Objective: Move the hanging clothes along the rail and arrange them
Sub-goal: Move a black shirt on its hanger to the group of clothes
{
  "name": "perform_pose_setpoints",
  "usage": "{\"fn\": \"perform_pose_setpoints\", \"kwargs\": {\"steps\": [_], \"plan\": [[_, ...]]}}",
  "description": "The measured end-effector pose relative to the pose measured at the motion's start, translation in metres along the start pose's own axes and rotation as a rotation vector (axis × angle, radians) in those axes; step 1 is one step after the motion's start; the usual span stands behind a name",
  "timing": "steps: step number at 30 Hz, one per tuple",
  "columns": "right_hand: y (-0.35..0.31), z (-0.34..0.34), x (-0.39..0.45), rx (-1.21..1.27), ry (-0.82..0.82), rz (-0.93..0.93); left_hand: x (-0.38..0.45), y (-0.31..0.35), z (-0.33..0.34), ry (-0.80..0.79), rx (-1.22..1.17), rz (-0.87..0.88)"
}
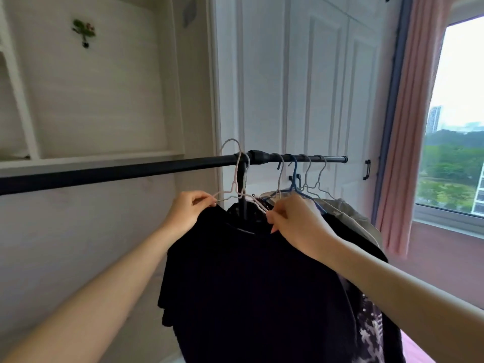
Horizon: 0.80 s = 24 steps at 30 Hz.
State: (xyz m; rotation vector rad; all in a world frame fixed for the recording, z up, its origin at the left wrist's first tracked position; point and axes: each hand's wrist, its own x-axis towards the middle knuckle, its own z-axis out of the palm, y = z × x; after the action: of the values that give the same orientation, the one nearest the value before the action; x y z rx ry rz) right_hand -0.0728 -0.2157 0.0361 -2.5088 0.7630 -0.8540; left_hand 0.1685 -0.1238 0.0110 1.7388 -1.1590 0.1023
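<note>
Both hands pinch the thin white wire hanger (237, 179) at its shoulders, the left hand (187, 212) on the left end, the right hand (293, 218) on the right, likely to steady it for sliding. Its soft black top (248, 284) hangs mid-rail (117, 174), beside other clothes (348, 218) bunched at the right end.

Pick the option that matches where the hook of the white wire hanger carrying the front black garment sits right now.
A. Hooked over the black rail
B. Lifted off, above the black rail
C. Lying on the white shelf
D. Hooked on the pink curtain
B: the white wire hanger has its hook raised above the black rail, while the left hand and right hand pinch its arms at the shoulders of the black garment.
</note>
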Motion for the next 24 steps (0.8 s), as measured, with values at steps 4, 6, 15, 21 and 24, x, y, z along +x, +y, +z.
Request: {"fn": "perform_pose_setpoints", "kwargs": {"steps": [4, 6, 15, 21, 24], "plan": [[0.004, 0.005, 0.006, -0.036, -0.064, 0.029, 0.008, -0.008, 0.005, -0.061, 0.009, -0.029], [0.004, 0.007, 0.007, -0.072, -0.09, 0.017, 0.01, -0.009, 0.01, -0.058, 0.03, -0.038], [0.003, 0.013, 0.004, -0.189, -0.184, -0.056, -0.004, -0.019, 0.019, 0.053, 0.058, -0.064], [-0.005, -0.003, -0.007, -0.152, -0.067, -0.091, -0.026, -0.014, 0.006, -0.005, 0.083, -0.13], [-0.014, -0.006, -0.015, -0.13, -0.023, -0.141, -0.049, -0.006, -0.008, -0.019, 0.116, -0.136]]}}
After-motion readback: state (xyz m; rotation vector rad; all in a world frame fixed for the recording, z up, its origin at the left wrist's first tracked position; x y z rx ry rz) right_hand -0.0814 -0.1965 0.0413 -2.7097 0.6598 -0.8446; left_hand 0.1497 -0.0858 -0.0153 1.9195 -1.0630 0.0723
